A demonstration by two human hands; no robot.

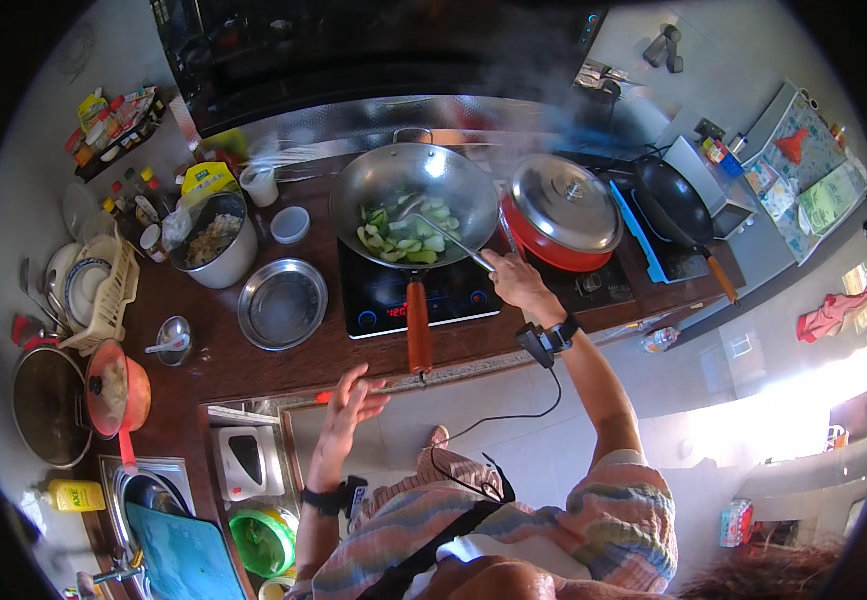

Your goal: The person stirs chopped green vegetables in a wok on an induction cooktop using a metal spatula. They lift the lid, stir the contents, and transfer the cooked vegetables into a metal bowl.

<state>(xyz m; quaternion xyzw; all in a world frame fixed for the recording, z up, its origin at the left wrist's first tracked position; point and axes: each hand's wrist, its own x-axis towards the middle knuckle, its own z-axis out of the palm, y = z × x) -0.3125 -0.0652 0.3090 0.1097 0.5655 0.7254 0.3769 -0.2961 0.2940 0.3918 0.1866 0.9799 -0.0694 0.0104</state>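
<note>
A metal wok point(414, 202) with a wooden handle stands on a black induction cooktop point(377, 307). Cut green vegetables point(411, 232) lie in it. My right hand point(521, 283) grips the handle of a metal spatula point(448, 236), whose head rests among the greens. My left hand point(351, 409) is raised in front of the counter edge, left of the wok's handle, fingers apart and holding nothing. An empty round metal dish point(282, 304) sits on the counter left of the cooktop. Right of the wok is a red pan point(568, 257) with a metal lid point(567, 202).
A pot of rice point(215, 240), a small bowl with a white spoon point(173, 341) and a dish rack point(114, 292) stand at the left. A black frying pan point(673, 202) is at the right. The sink point(110, 472) holds a blue board point(185, 551). Faint steam rises over the back.
</note>
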